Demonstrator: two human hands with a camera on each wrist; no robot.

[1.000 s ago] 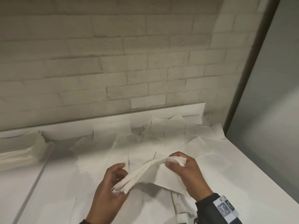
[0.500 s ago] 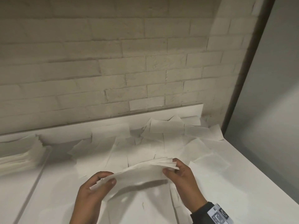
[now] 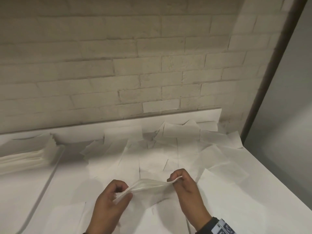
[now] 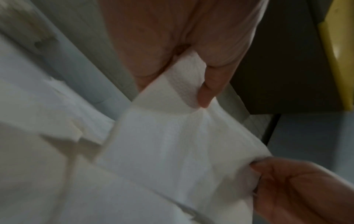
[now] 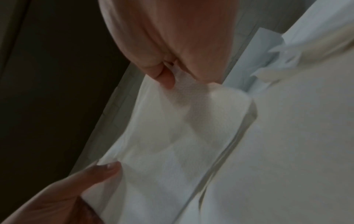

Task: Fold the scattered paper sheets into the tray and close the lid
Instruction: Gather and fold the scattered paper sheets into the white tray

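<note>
A white paper sheet (image 3: 148, 185) is stretched between my two hands just above the white table (image 3: 253, 208). My left hand (image 3: 124, 194) pinches its left end between thumb and curled fingers. My right hand (image 3: 175, 179) pinches the right end. In the left wrist view the sheet (image 4: 172, 144) runs from my left hand (image 4: 193, 72) down to my right hand (image 4: 254, 174). The right wrist view shows the same sheet (image 5: 182, 136) under my right hand (image 5: 176, 75), with my left hand (image 5: 107, 168) on its lower corner. Several more loose sheets (image 3: 168, 149) lie scattered behind. A stack of sheets (image 3: 22, 159) sits at the far left; no tray or lid can be made out.
A pale brick wall (image 3: 135, 73) stands close behind the table. A dark vertical frame (image 3: 270, 78) and a grey panel border the right side. The table's right edge curves toward me at the lower right.
The sheet hung bunched between my hands a second ago; my hands have drawn apart and lowered, so it now lies pulled out thin and nearly flat between them.
</note>
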